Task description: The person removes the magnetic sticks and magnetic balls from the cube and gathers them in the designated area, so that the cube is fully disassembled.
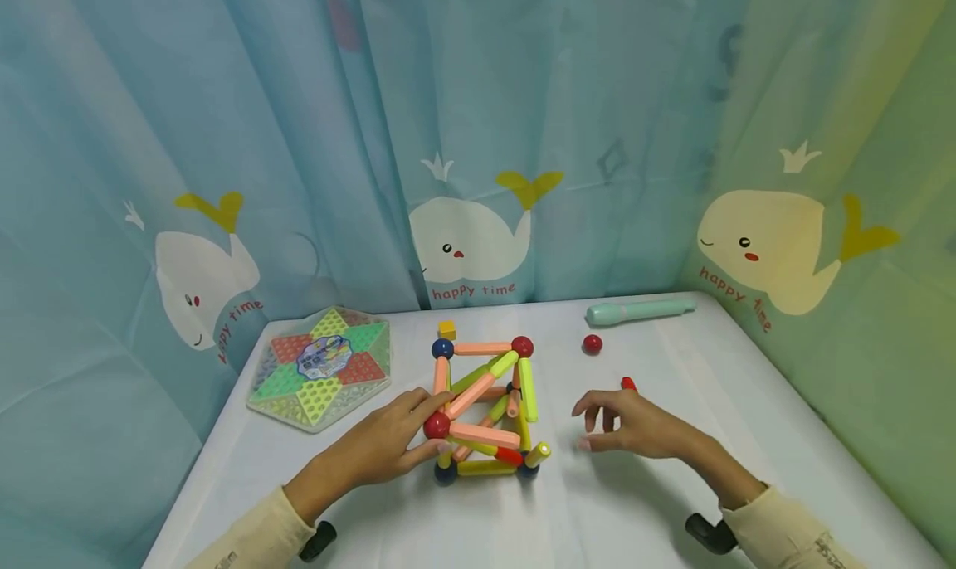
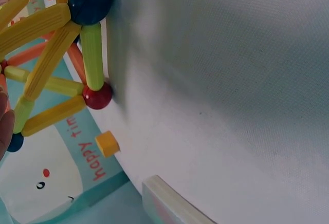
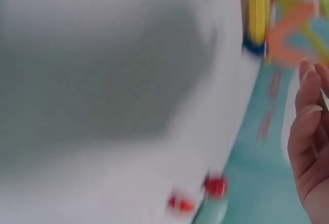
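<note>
Lower centre, and we have the stick-and-ball structure point(image 1: 485, 435), its near-left corner pinched in the left hand point(image 1: 384, 443); right of it, the right hand point(image 1: 635, 424) hovers, loosely curved, holding nothing. We judge it light, stiff-rodded, easily unjointed: we'd grip the corner balls point(image 1: 436, 425).

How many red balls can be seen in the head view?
3: a red ball by the left hand, one at the far right corner of the stick frame, one loose on the table. Others may be hidden behind the frame.
</note>
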### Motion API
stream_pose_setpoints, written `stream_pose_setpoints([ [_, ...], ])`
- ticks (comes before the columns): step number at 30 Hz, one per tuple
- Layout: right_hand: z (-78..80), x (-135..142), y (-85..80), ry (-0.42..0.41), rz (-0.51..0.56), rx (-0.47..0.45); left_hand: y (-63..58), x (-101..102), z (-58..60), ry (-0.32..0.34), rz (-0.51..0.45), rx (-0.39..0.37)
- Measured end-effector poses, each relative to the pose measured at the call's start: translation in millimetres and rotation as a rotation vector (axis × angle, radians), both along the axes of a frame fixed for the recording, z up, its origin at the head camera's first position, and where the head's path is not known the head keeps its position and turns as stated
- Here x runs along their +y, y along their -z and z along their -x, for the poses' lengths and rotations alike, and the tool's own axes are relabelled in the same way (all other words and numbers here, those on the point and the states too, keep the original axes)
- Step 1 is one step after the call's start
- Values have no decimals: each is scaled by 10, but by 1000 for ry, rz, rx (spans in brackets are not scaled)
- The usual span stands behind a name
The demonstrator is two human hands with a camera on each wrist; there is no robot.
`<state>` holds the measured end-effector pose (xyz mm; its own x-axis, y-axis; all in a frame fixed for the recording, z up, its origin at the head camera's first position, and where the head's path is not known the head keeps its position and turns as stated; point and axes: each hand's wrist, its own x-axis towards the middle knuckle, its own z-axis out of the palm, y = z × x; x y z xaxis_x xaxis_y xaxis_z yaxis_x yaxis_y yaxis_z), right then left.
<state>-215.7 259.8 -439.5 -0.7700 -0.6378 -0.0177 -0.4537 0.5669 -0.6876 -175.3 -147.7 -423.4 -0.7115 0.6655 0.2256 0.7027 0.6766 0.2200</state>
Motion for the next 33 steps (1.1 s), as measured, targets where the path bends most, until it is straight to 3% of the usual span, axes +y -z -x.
stream_pose_setpoints([
  [4, -141, -318, 99, -44, 17, -88, -1, -5, 5, -8, 4, -5],
  [11, -202, -561, 296, -82, 89, -86, 7, -2, 18, 3, -1, 5],
  [21, -208, -642, 332, -120, 125, -96, -34, 17, 2, -26, 30, -58],
  [33, -207, -602, 315, -82, 106, -177, -12, 22, -2, -35, 26, -66],
])
